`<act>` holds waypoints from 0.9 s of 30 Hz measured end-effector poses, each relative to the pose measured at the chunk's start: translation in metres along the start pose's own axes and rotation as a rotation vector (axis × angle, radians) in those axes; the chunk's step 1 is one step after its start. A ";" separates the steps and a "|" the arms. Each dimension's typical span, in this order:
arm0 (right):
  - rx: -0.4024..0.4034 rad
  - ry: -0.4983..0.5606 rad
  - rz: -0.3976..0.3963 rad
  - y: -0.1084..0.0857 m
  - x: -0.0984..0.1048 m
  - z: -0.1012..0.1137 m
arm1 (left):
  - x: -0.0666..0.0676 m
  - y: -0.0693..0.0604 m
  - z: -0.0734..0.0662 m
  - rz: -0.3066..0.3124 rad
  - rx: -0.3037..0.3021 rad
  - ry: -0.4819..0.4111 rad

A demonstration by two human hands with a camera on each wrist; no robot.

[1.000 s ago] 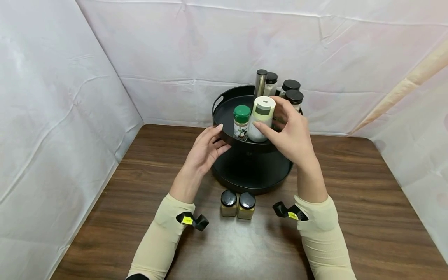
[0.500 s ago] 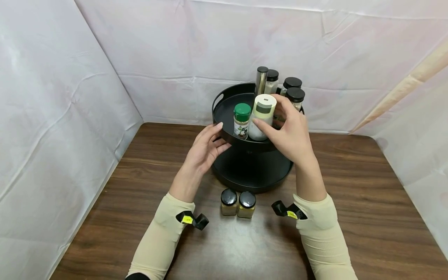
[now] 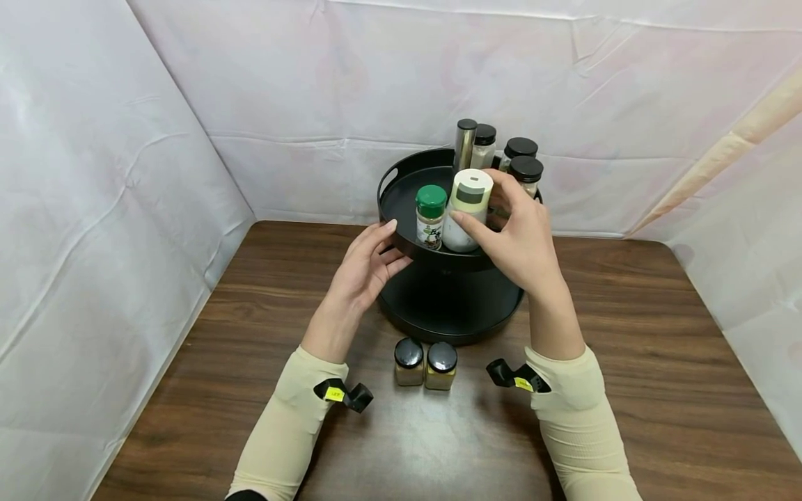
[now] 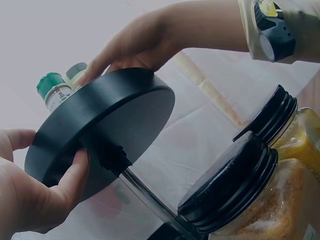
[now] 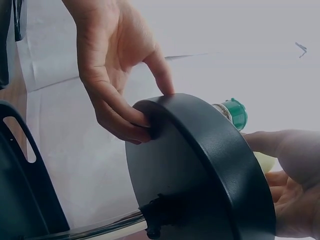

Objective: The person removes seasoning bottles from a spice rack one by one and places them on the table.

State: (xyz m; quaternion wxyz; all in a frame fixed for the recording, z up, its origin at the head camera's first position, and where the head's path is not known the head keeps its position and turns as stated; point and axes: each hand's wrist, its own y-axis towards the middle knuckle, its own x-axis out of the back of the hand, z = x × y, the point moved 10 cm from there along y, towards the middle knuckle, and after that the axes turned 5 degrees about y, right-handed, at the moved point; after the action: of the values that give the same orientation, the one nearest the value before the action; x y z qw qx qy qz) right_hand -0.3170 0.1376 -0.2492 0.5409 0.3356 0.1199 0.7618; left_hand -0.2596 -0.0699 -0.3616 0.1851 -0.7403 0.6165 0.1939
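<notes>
A black two-tier round rack stands at the back of the table. My left hand (image 3: 358, 278) grips the left front rim of its upper tray (image 3: 401, 202), thumb at the rim and fingers underneath. On that tray, near the front, my right hand (image 3: 525, 243) holds a white shaker bottle with a pale yellow-green cap (image 3: 473, 191), thumb on its near side; the far fingers are partly hidden. Just left of the bottle stands a small seasoning jar with a green lid (image 3: 431, 200). In the left wrist view, the tray's underside (image 4: 135, 130) shows above the metal post.
Behind the bottle on the upper tray stand a slim metallic cylinder (image 3: 464, 146) and several black-lidded jars (image 3: 520, 147). The lower tray (image 3: 447, 306) sits beneath. In front of it are two square black-lidded jars, one left (image 3: 409, 365) and one right (image 3: 441, 367). White cloth (image 3: 376, 76) hangs behind the table.
</notes>
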 end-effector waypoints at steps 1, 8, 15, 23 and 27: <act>0.000 0.003 -0.001 0.000 0.000 0.000 | 0.000 0.000 0.000 0.001 -0.001 0.001; 0.000 0.034 0.002 -0.002 0.001 0.002 | 0.002 0.000 -0.001 0.002 0.003 0.001; -0.011 0.069 0.017 -0.004 0.000 0.004 | 0.005 0.000 -0.001 -0.004 0.005 -0.003; 0.033 0.073 0.008 -0.002 -0.005 0.007 | 0.005 -0.001 -0.003 0.000 0.004 0.002; 0.037 0.076 0.006 -0.002 -0.006 0.008 | 0.005 -0.001 -0.003 0.002 0.002 0.006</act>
State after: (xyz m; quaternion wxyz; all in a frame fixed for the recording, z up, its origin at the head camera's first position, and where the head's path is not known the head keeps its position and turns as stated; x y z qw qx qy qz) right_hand -0.3095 0.1312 -0.2468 0.5275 0.3167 0.1537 0.7732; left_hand -0.2577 -0.0758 -0.3615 0.1836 -0.7401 0.6180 0.1914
